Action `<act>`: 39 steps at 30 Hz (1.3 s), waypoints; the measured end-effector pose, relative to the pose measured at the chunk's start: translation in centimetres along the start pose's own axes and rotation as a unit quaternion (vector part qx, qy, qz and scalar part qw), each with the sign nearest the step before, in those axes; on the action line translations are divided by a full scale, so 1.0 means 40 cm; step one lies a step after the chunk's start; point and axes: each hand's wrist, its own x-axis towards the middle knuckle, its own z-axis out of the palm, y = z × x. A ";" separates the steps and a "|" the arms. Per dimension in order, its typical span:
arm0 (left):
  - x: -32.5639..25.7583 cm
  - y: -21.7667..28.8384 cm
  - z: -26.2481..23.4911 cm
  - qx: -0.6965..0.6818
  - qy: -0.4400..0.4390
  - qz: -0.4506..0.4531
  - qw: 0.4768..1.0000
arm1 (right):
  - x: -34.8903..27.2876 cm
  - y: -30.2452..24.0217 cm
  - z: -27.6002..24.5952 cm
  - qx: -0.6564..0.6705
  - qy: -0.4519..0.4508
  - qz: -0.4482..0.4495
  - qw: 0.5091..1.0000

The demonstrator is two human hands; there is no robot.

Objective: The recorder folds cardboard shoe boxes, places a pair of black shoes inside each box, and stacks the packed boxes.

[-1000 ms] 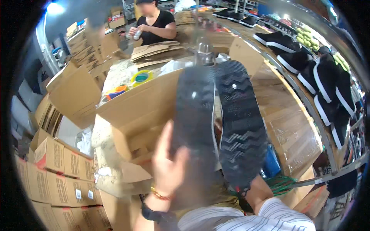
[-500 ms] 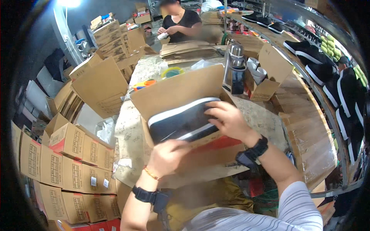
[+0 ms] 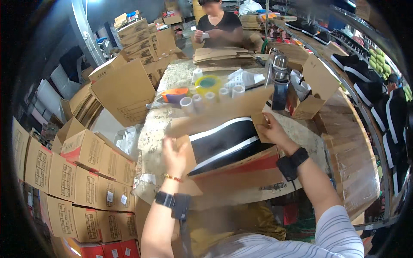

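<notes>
A cardboard shoebox with a red patch on its near side stands at the table's front edge. Inside lies a pair of black shoes with white sole edges. The lid is raised at the far side and smeared by motion. At the left end, my left hand is beside the side flap, thumb and fingers apart; whether it touches the flap is hard to see. My right hand pinches the right side flap between its fingers.
Beyond the lid are white paper rolls, a yellow tape roll, an orange-blue object and a bottle. Stacked cartons stand left; shoes line the right rack. A person handles something small across the table.
My hands have moved off the shoes to the box's two ends, the right one taking hold of a flap. The lid has tilted, uncovering the paper rolls behind it. The view has shifted slightly.
</notes>
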 end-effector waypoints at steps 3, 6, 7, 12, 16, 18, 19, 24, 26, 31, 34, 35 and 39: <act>0.010 0.073 -0.059 0.158 -0.078 0.131 0.976 | 0.043 -0.004 -0.096 0.038 0.022 0.034 0.998; 0.056 0.116 -0.157 0.329 -0.228 0.213 0.891 | 0.057 -0.149 -0.123 0.101 -0.043 0.059 0.992; 0.085 0.148 -0.164 0.409 -0.313 0.257 0.818 | 0.050 -0.182 -0.119 -0.035 -0.194 -0.090 0.976; 0.050 0.291 -0.003 0.401 -0.431 0.110 0.801 | 0.026 -0.256 -0.089 -0.345 -0.345 -0.201 0.849; 0.077 0.315 -0.009 0.383 -0.494 0.045 0.779 | 0.058 -0.260 -0.087 -0.287 -0.365 -0.201 0.862; 0.069 0.316 -0.019 0.379 -0.496 0.012 0.781 | 0.054 -0.259 -0.079 -0.270 -0.391 -0.193 0.858; 0.042 0.296 -0.017 0.395 -0.451 0.049 0.799 | 0.032 -0.239 -0.068 -0.258 -0.334 -0.218 0.880; -0.060 0.274 -0.025 0.351 -0.329 0.155 0.863 | -0.071 -0.123 -0.049 0.055 -0.096 -0.184 0.977; -0.106 0.299 -0.030 0.316 -0.327 0.185 0.871 | -0.130 -0.072 -0.059 0.149 0.012 -0.032 0.988; -0.263 0.270 -0.058 0.335 -0.124 0.401 0.844 | -0.252 0.061 -0.184 0.418 -0.247 0.217 0.847; -0.311 0.290 -0.125 0.126 -0.014 0.132 0.983 | -0.299 0.084 -0.132 0.452 -0.136 0.249 0.846; -0.334 0.300 -0.168 -0.068 0.006 0.021 0.997 | -0.310 0.084 -0.102 0.450 -0.153 0.245 0.845; -0.458 0.416 -0.461 -0.229 -0.063 -0.306 0.922 | -0.385 0.011 0.070 0.458 -0.287 0.039 0.841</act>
